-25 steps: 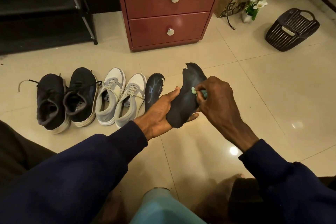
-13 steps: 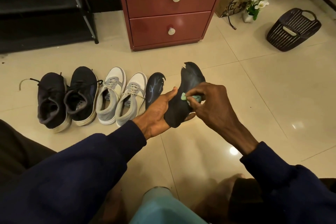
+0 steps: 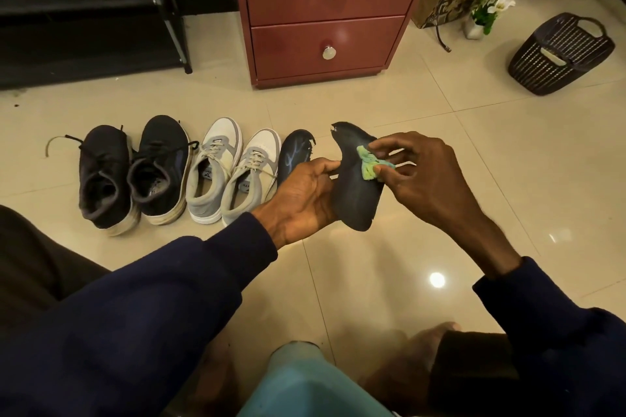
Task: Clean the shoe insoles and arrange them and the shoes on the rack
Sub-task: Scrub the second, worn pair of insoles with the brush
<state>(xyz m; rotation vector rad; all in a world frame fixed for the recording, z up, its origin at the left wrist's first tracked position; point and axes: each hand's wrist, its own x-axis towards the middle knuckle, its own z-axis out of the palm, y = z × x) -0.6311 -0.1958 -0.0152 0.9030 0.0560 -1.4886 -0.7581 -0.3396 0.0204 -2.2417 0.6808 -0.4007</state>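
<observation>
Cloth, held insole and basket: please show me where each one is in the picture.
cloth [image 3: 368, 166]: head view, on its crumpled green middle.
held insole [image 3: 355, 203]: head view, on its dark lower half.
basket [image 3: 542, 69]: head view, on its slatted side wall.

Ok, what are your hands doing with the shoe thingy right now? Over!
Left hand grips dark insole. Right hand pinches green cloth against it. Second insole and shoes on floor. Nothing blocks.

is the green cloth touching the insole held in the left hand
Touching. The head view shows the green cloth, pinched by the right hand, lying against the dark insole with no gap between them.
</observation>
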